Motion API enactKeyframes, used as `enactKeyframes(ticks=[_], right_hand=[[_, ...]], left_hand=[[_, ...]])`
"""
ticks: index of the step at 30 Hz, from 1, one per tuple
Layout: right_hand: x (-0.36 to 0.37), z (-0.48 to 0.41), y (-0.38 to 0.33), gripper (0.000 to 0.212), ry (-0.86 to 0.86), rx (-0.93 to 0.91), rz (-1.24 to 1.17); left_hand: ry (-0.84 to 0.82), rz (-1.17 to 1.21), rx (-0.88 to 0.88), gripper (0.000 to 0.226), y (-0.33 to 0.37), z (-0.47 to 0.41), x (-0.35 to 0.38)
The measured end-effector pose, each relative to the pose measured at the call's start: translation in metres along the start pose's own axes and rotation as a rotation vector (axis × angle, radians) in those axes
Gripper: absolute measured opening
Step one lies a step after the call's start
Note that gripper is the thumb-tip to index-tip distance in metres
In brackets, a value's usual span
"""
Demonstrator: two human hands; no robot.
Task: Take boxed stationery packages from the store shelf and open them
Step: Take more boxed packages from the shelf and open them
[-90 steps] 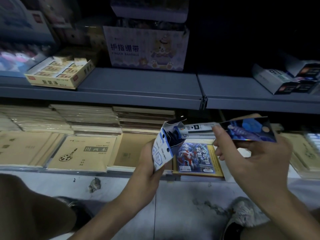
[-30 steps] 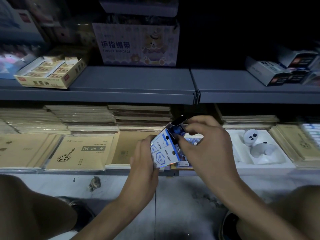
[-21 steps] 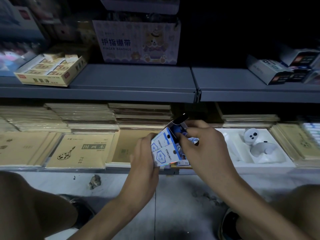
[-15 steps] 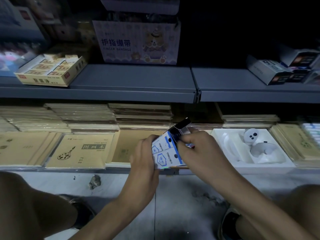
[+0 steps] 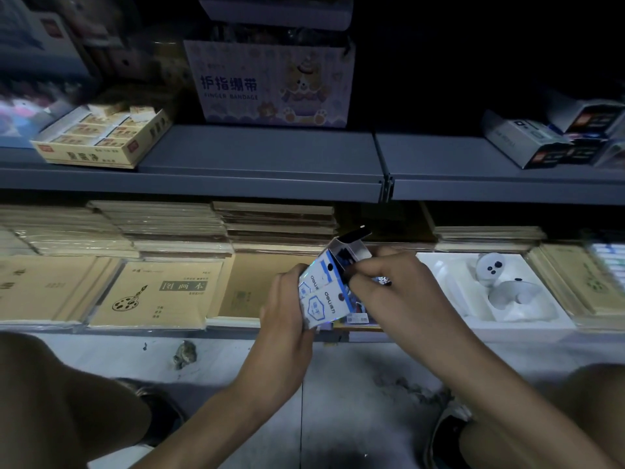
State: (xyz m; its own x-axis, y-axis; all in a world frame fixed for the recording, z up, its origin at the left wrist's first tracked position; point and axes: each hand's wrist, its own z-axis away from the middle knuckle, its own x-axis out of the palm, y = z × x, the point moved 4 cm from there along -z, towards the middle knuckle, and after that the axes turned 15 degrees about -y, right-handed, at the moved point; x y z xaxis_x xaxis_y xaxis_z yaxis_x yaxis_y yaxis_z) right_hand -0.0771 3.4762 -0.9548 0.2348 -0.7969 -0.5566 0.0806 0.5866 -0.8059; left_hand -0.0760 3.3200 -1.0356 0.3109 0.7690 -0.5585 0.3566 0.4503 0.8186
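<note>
Left grip (image 5: 287, 309) is curled round the lower left side of the small white-and-blue box (image 5: 321, 294) and carries it. Right grip (image 5: 399, 296) is narrow, its fingers (image 5: 382, 264) bent and pinched together at the box's open upper end. Whether they hold a flap edge or the contents cannot be told. The box is tilted, with the open end up and away to the right. Its top flap (image 5: 353, 235) stands raised, dark inner face showing. The box is held in the air just above the front edge of the lower shelf (image 5: 439, 336), in front of a colourful flat pack (image 5: 358, 319) that is mostly hidden behind it. Just right of the grips on the same shelf is a white moulded tray (image 5: 449, 299) holding a white toy figure (image 5: 500, 282). To the left lie a kraft drawing book (image 5: 159, 292) with a palette print and stacks of kraft notebooks (image 5: 169, 228). On the grey upper shelf (image 5: 263, 157) above are a yellow box of erasers (image 5: 101, 137) at left, a pale carton marked FINGER BANDAGE (image 5: 274, 82) at centre, and white and dark boxes (image 5: 527, 140) at far right. Below is a stained pale floor (image 5: 338, 384), with a knee (image 5: 50, 401) at the lower left. Lighting is dim.
</note>
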Motion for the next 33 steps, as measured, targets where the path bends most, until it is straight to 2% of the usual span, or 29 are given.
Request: enactKeyframes(ticks=[2, 6, 9, 11, 13, 14, 15, 16, 17, 18, 19, 23, 25, 27, 33], right_hand=[[0.000, 0.001, -0.004, 0.032, -0.038, 0.048, -0.010], [0.001, 0.008, -0.006, 0.049, -0.172, 0.210, -0.137], [0.004, 0.005, 0.009, 0.033, -0.281, 0.254, -0.221], [0.007, -0.008, 0.036, 0.029, -0.302, 0.182, -0.212], [0.010, -0.010, 0.035, 0.040, -0.294, 0.168, -0.218], [0.005, -0.005, 0.024, 0.043, -0.223, 0.200, -0.185], [-0.001, -0.003, 0.014, 0.042, -0.070, 0.151, -0.144], [-0.007, -0.004, 0.007, 0.035, 0.102, 0.041, -0.049], [-0.013, 0.006, -0.001, 0.024, 0.203, -0.109, 0.023], [-0.018, 0.014, -0.007, 0.013, 0.256, -0.233, 0.082], [-0.019, 0.010, -0.009, 0.012, 0.279, -0.310, 0.130], [-0.016, 0.008, -0.009, 0.044, 0.160, -0.509, 0.490], [-0.010, 0.012, -0.009, 0.041, 0.127, -0.606, 0.708], [-0.005, 0.012, -0.006, 0.033, 0.115, -0.657, 0.830], [-0.004, 0.017, -0.008, 0.019, 0.145, -0.793, 1.000]], left_hand=[[-0.009, 0.009, -0.003, 0.066, 0.000, 0.000, 0.001], [-0.049, -0.027, -0.002, 0.068, -0.001, 0.000, 0.005], [-0.081, -0.048, -0.031, 0.068, -0.005, 0.001, 0.006], [-0.100, -0.051, -0.038, 0.065, -0.005, 0.001, 0.006], [-0.110, -0.028, -0.043, 0.064, -0.004, -0.001, 0.006], [-0.100, -0.004, -0.044, 0.062, -0.005, -0.002, 0.006], [-0.080, 0.023, -0.046, 0.059, -0.005, -0.003, 0.005], [-0.059, 0.053, -0.051, 0.054, -0.007, -0.004, 0.004], [-0.049, 0.079, -0.068, 0.050, -0.010, -0.005, 0.003], [-0.050, 0.100, -0.088, 0.046, -0.014, -0.006, 0.002], [-0.056, 0.117, -0.106, 0.042, -0.018, -0.006, 0.002], [-0.112, 0.205, -0.192, 0.035, -0.030, -0.007, 0.002], [-0.135, 0.219, -0.209, 0.033, -0.028, -0.007, 0.003], [-0.168, 0.245, -0.226, 0.033, -0.027, -0.006, 0.006], [-0.252, 0.228, -0.250, 0.036, -0.030, -0.004, 0.006]])
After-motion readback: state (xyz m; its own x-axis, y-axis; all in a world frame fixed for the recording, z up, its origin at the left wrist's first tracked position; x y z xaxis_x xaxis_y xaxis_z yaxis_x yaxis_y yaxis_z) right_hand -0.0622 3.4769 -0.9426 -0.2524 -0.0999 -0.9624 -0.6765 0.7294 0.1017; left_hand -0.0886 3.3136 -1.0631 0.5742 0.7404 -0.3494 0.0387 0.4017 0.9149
